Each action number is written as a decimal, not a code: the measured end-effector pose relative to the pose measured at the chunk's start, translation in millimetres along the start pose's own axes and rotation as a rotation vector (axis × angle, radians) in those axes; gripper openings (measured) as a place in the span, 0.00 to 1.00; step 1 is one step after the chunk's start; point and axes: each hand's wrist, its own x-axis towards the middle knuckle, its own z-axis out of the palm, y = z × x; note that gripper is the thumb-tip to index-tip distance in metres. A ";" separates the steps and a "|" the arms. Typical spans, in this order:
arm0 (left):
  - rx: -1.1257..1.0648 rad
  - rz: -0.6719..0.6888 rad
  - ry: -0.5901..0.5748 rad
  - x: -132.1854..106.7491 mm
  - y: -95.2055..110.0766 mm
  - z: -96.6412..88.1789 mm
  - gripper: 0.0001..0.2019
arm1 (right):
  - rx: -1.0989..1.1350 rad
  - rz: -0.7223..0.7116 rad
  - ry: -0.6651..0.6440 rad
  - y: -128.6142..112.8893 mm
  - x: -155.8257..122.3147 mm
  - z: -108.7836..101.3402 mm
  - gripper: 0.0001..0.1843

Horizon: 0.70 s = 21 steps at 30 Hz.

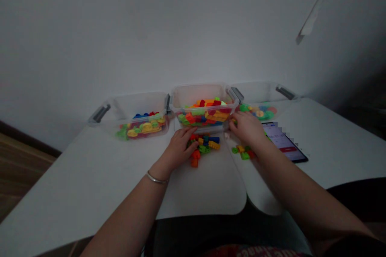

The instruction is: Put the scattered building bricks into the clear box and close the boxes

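Note:
My left hand [180, 144] rests on a small pile of coloured toy bricks [206, 145] on the white table [90, 168], its fingers curled over the pile's left side. My right hand [247, 127] is at the lower right corner of the middle clear plastic box [205, 106], fingers bent toward the box; whether it grips anything is hidden. A few loose green, orange and red bricks [243, 151] lie just under the right wrist. The middle box is full of mixed bricks.
A clear box [138, 118] with bricks stands on the left and another [262, 102] with round coloured pieces on the right. A lit phone [285, 142] lies on the table right of my right hand. A white wall rises behind the boxes.

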 end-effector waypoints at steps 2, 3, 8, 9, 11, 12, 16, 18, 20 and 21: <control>-0.003 0.014 -0.019 0.3 2.0 -1.4 0.25 | -0.054 -0.026 -0.034 12.7 -0.2 6.6 0.18; -0.005 0.023 -0.028 0.5 2.9 -2.1 0.24 | -0.054 -0.046 -0.055 16.7 -0.7 12.3 0.22; -0.013 0.044 -0.052 0.8 5.1 -4.2 0.23 | -0.053 -0.144 -0.119 20.8 -3.8 41.4 0.32; -0.013 0.041 -0.056 0.8 4.8 -3.9 0.23 | -0.052 -0.151 -0.117 20.5 -4.3 44.0 0.31; -0.012 0.034 -0.057 0.8 3.9 -3.1 0.23 | -0.044 -0.147 -0.105 20.0 -5.2 45.3 0.30; -0.011 0.033 -0.054 0.8 3.4 -2.6 0.23 | -0.040 -0.134 -0.098 19.7 -5.8 44.6 0.28; 0.001 0.042 -0.049 0.9 2.7 -1.8 0.22 | -0.050 -0.046 -0.050 17.0 -8.6 40.8 0.24; 0.006 0.047 -0.053 0.9 3.1 -2.2 0.22 | -0.067 -0.002 -0.046 14.6 -9.4 41.0 0.27; 0.005 0.049 -0.051 0.9 3.3 -2.5 0.22 | -0.085 0.027 -0.074 12.1 -9.4 42.2 0.29; 0.005 0.049 -0.050 0.9 3.3 -2.4 0.22 | -0.094 0.032 -0.094 11.0 -9.2 42.7 0.29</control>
